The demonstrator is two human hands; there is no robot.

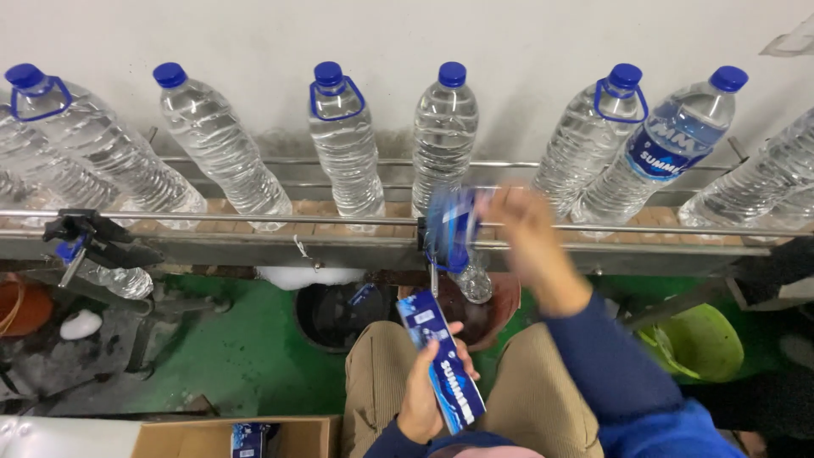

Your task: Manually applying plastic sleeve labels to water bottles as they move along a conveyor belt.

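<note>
**newbie_line:** Bottles (444, 140) all along the conveyor rail (254, 219), clear water ones with blue caps. What's the person actually got hold of here?

**oldhand42:** Left hand (424, 394) is down over the lap, fingers closed around a flat stack of blue label sleeves (445, 373), thumb on the front. Right hand (517, 225) is up at the belt and badly blurred. There's a blue sleeve (449, 229) right against it, at the foot of the middle bottle, but I honestly can't tell if the fingers are pinched on it or just brushing it

**newbie_line:** How far along, going by what's on the belt?

**oldhand42:** My read: hardly any done. Only one bottle, the labelled one (670, 144) second from the right end, wears a blue band. The rest in view look bare. A few have a blue carry loop at the neck, others don't. So most of the row is left, and the stack in the left hand looks like plenty

**newbie_line:** And underneath?

**oldhand42:** Green floor, a dark bucket (335, 314) between the knees and the belt, a green bucket (699, 339) off to the right, and a cardboard box (220, 437) at bottom left with more blue sleeves poking out
</note>
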